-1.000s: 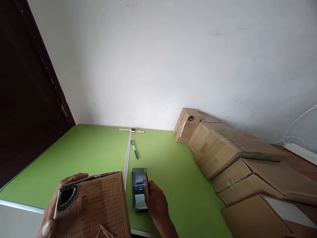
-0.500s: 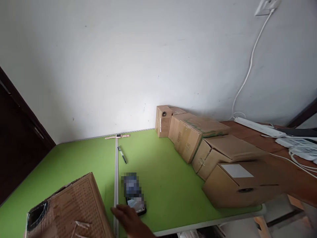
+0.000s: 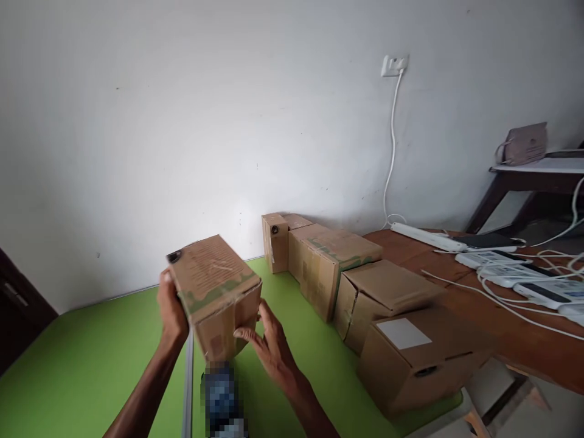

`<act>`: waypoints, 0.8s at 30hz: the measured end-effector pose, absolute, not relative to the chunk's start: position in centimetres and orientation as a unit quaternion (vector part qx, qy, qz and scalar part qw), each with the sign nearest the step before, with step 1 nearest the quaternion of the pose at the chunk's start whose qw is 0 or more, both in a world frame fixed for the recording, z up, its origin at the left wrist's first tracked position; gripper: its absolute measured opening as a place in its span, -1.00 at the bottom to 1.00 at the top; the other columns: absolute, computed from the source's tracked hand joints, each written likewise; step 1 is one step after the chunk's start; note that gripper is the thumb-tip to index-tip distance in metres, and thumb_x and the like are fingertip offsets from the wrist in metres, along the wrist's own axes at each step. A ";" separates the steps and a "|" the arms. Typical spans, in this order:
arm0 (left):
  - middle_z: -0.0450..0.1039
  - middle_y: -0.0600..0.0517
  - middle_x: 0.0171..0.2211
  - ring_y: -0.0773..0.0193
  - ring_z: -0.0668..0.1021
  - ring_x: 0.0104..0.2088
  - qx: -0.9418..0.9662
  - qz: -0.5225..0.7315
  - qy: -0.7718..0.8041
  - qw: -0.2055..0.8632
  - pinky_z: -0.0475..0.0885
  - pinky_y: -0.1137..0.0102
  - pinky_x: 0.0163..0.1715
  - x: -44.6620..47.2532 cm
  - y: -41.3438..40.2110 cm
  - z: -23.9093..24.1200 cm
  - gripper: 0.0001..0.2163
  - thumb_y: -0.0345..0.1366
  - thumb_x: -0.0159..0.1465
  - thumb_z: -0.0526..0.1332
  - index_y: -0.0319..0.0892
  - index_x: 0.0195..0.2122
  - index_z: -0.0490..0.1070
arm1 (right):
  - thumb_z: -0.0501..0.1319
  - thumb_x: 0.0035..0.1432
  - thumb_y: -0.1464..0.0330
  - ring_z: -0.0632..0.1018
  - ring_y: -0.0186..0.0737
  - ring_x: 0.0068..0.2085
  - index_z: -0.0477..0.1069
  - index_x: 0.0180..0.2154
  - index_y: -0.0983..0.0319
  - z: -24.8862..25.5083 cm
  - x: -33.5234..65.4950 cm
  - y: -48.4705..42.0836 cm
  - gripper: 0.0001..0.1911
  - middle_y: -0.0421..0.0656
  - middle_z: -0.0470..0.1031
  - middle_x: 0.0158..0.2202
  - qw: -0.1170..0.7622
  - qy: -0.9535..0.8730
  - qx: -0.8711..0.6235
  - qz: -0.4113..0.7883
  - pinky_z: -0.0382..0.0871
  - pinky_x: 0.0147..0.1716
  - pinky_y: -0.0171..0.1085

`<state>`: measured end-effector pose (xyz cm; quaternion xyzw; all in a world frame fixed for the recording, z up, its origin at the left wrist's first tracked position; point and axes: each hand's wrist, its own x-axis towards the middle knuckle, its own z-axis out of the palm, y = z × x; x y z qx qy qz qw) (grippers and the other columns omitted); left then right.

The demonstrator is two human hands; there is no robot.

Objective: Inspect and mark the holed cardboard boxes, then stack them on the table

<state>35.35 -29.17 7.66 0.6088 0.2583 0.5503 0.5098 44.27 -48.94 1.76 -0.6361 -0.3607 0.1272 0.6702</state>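
A brown cardboard box with printed lines and a green band on top is held between both hands, tilted above the green table. My left hand presses against its left side, fingers partly hidden behind it. On the right, my right hand grips the near right corner, thumb on the front face and the other fingers along the side. Just below the box lies a phone, partly blurred out.
Several cardboard boxes stand in a row on the right, including a tall small box by the wall and a box with a white label. Beyond them, a brown table carries power strips and white cables. A socket is on the wall.
The box has come from the lower left to the middle, now up in both hands. Before, one hand showed beside it near the phone. The view has turned right.
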 end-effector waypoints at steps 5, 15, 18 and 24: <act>0.60 -0.05 -0.08 0.13 0.66 -0.14 0.648 0.502 0.207 0.534 0.62 0.17 -0.09 47.7 -27.9 5.2 -0.66 -0.01 0.56 0.21 -0.22 0.01 0.54 | 0.32 0.22 -0.03 0.51 0.23 0.33 0.33 0.35 0.31 -0.9 54.6 -47.5 -0.17 0.23 0.47 0.33 0.660 -0.292 -0.688 0.078 0.45 0.27 0.06; -0.15 -0.36 0.60 -0.45 0.18 0.52 0.763 0.280 0.240 0.531 0.18 -0.37 0.42 46.4 -28.3 -2.5 0.00 0.46 0.35 0.08 -0.07 0.61 -0.15 | 0.20 0.34 -0.13 0.38 0.35 0.44 0.14 0.49 0.22 -9.8 54.6 -45.9 -0.10 0.25 0.24 0.48 0.653 -0.199 -0.731 -0.009 0.36 0.34 0.32; -0.24 -0.23 0.65 -0.37 0.03 0.59 0.786 0.213 0.224 0.535 0.10 -0.29 0.49 45.8 -29.1 -3.6 -0.02 0.46 0.36 0.04 0.03 0.63 -0.22 | 0.19 0.37 -0.11 0.33 0.34 0.47 0.12 0.51 0.20 -11.1 53.8 -43.5 -0.12 0.23 0.22 0.49 0.640 -0.217 -0.735 -0.058 0.37 0.34 0.34; -0.37 -0.17 0.67 -0.29 -0.27 0.62 0.796 0.190 0.204 0.537 -0.14 -0.25 0.55 53.6 -27.4 -3.4 -0.03 0.40 0.42 0.04 -0.03 0.64 -0.30 | 0.09 0.38 -0.13 0.24 0.39 0.51 0.15 0.47 0.36 -9.6 59.8 -38.5 -0.09 0.34 0.19 0.50 0.621 -0.239 -0.743 -0.066 0.20 0.42 0.37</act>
